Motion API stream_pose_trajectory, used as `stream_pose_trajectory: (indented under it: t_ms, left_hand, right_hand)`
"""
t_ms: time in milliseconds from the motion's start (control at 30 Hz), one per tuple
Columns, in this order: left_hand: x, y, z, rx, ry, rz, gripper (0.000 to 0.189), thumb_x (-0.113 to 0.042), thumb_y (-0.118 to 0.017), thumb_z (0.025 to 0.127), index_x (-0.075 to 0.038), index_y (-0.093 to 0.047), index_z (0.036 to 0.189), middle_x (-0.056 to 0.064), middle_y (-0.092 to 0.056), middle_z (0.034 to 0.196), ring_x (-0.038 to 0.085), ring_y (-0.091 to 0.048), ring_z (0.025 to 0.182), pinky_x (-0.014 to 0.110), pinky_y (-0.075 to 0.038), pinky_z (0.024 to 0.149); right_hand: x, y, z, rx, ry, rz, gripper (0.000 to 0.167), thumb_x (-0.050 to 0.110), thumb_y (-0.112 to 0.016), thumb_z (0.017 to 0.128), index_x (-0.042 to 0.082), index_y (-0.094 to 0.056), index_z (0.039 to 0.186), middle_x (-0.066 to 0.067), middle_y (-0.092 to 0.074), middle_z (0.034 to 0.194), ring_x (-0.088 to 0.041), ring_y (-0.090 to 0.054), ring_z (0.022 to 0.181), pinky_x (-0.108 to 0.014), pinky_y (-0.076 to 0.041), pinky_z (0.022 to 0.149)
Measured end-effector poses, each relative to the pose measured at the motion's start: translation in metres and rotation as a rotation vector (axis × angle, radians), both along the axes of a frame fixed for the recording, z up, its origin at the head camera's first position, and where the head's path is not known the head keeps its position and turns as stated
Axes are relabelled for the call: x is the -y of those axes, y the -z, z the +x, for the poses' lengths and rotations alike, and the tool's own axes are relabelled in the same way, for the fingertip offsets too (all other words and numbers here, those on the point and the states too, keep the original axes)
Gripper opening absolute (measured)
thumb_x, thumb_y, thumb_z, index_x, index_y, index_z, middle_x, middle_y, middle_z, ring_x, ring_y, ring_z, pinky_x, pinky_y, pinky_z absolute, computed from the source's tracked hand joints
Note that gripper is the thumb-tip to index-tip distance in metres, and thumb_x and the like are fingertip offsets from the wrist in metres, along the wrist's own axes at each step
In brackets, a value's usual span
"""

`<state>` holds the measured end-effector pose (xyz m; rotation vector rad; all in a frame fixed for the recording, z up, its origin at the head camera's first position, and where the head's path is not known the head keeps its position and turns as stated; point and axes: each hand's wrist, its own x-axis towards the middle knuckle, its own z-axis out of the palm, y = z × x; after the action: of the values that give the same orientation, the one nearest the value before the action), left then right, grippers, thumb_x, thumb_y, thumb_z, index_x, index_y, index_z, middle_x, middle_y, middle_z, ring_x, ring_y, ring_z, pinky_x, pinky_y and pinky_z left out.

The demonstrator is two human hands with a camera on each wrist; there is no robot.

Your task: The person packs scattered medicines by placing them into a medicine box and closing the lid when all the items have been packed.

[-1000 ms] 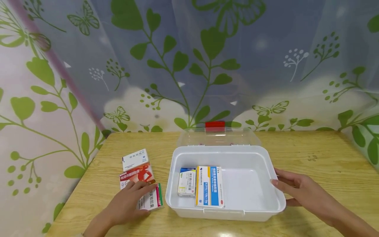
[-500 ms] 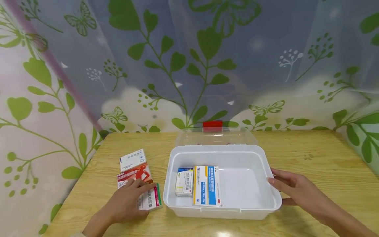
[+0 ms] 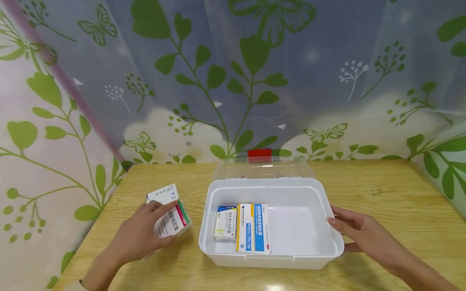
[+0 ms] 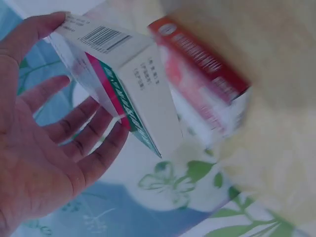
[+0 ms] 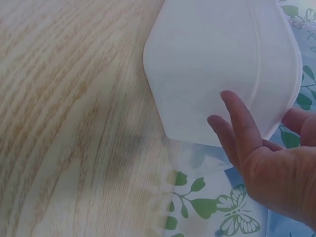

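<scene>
My left hand point(image 3: 136, 230) holds up a white medicine box point(image 3: 174, 221) with a green and magenta band, tilted, between thumb and fingers. In the left wrist view its barcode end faces the thumb, and a red medicine box point(image 4: 200, 74) lies just beyond; my hand hides most of that one in the head view. Farther back on the table rests a white medicine box with blue print point(image 3: 162, 194). My right hand point(image 3: 364, 232) grips the right wall of a white plastic storage box point(image 3: 300, 228), thumb at the rim, fingers against the outside point(image 5: 217, 59).
Inside the storage box, a small blue-and-white medicine box point(image 3: 225, 224) and a larger blue, white and orange one point(image 3: 253, 228) stand side by side at left. Its clear lid point(image 3: 233, 169) with a red latch point(image 3: 259, 155) hangs open behind, near the patterned curtain point(image 3: 309, 81).
My left hand has taken hold of the green-and-magenta-banded medicine box and raised it, shifting it left and back over the red one. The right hand keeps its grip on the storage box.
</scene>
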<state>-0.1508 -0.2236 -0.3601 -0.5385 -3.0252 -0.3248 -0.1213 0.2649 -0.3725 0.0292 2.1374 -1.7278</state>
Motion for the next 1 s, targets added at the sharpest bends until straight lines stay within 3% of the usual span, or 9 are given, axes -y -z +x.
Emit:
stream_pose_trajectory:
  t_ms: [233, 367, 500, 700, 900, 1000]
  left_hand:
    - [-0.015, -0.032, -0.013, -0.102, 0.025, -0.020, 0.077, -0.051, -0.078, 0.071, -0.024, -0.051, 0.139, 0.004, -0.054, 0.113, 0.021, -0.050, 0.090, 0.029, -0.041, 0.048]
    - [-0.031, -0.050, -0.021, -0.162, 0.100, -0.044, 0.077, -0.046, -0.078, 0.071, -0.024, -0.050, 0.140, 0.002, -0.054, 0.112, 0.020, -0.049, 0.091, 0.028, -0.042, 0.052]
    - [-0.052, -0.067, -0.030, -0.195, 0.203, -0.078, 0.077, -0.041, -0.077, 0.072, -0.024, -0.048, 0.142, 0.004, -0.054, 0.115, 0.022, -0.050, 0.096, 0.031, -0.045, 0.058]
    - [-0.096, -0.090, -0.039, -0.171, 0.388, -0.112, 0.076, -0.039, -0.075, 0.077, -0.026, -0.042, 0.145, 0.006, -0.052, 0.122, 0.024, -0.048, 0.104, 0.040, -0.051, 0.075]
    - [-0.143, -0.096, -0.046, -0.233, 0.613, -0.192, 0.077, -0.034, -0.075, 0.077, -0.026, -0.041, 0.146, 0.005, -0.051, 0.126, 0.023, -0.046, 0.109, 0.037, -0.049, 0.081]
    - [-0.164, -0.094, -0.048, -0.250, 0.689, -0.234, 0.076, -0.032, -0.074, 0.078, -0.026, -0.041, 0.145, 0.004, -0.050, 0.128, 0.023, -0.045, 0.113, 0.037, -0.049, 0.082]
  right_hand:
    - [-0.001, 0.002, 0.001, 0.009, 0.019, 0.002, 0.072, 0.031, -0.057, 0.097, -0.003, -0.022, 0.149, -0.028, -0.029, 0.148, -0.032, -0.055, 0.115, -0.043, -0.056, 0.076]
    - [-0.002, 0.002, 0.000, 0.009, 0.017, -0.003, 0.072, 0.032, -0.057, 0.097, -0.003, -0.022, 0.149, -0.028, -0.027, 0.149, -0.032, -0.055, 0.115, -0.044, -0.056, 0.076]
    - [-0.002, 0.002, 0.000, 0.005, 0.019, -0.013, 0.071, 0.031, -0.057, 0.097, -0.002, -0.023, 0.149, -0.026, -0.028, 0.149, -0.030, -0.056, 0.114, -0.044, -0.055, 0.076]
    - [-0.002, 0.001, 0.000, 0.009, 0.020, -0.029, 0.069, 0.032, -0.056, 0.097, -0.001, -0.024, 0.150, -0.025, -0.028, 0.149, -0.029, -0.057, 0.112, -0.044, -0.055, 0.076]
    - [-0.001, 0.000, -0.001, 0.012, 0.015, -0.039, 0.069, 0.032, -0.056, 0.097, 0.001, -0.024, 0.150, -0.025, -0.029, 0.149, -0.030, -0.057, 0.112, -0.045, -0.055, 0.077]
    - [-0.002, 0.000, -0.001, 0.014, 0.017, -0.045, 0.068, 0.032, -0.056, 0.097, 0.002, -0.024, 0.150, -0.025, -0.029, 0.149, -0.031, -0.057, 0.112, -0.045, -0.055, 0.077]
